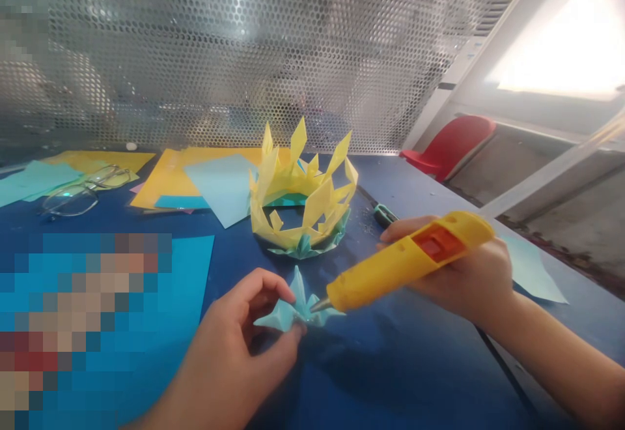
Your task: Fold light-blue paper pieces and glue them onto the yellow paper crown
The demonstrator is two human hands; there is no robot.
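Note:
My left hand (244, 339) pinches a light blue folded paper piece (283, 315) with several points, just above the dark blue table. In my right hand (463, 277) is a yellow glue gun (375, 279), a clear glue stick coming out of its back end. The gun's metal nozzle touches or nearly touches the middle of the folded piece. Behind them stands a yellow paper crown (319, 205) with diamond-shaped tips; green-blue folded paper (305, 246) runs around its lower edge.
Scissors (385, 215) lie right of the crown. Orange sheets (163, 179), a pale blue sheet (222, 186) and glasses (73, 199) are at the back left. A bright blue sheet (195, 273) lies left, partly pixelated. A perforated metal screen (234, 52) stands behind; a red chair (452, 146) is beyond.

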